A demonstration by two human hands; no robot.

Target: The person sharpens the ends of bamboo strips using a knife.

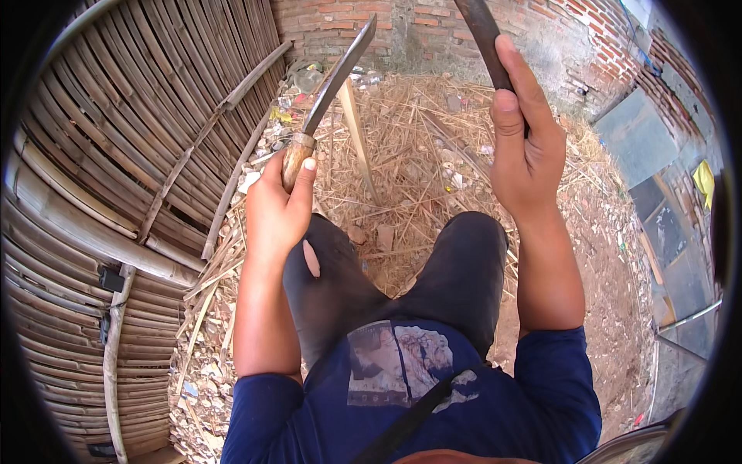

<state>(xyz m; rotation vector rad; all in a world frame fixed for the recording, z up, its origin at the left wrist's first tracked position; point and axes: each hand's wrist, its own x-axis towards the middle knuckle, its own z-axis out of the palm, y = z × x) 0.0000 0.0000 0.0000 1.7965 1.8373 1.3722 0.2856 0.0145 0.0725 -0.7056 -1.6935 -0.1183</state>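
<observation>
My left hand is closed round the wooden handle of a machete. A metal collar sits where its handle meets the blade, and the blade points up and slightly right. In my right hand is a long dark brown piece, gripped near its lower end with the thumb and a finger laid along it. Its upper end runs out of the picture, so I cannot tell whether it is a sheath or plain wood. The two held things are well apart. Between and below them are my knees in dark trousers.
A bamboo slat wall stands close on the left. A brick wall closes off the far side. Dry straw and split bamboo litter the ground, and a pale pointed stake rises beyond my knees. Grey panels line the right.
</observation>
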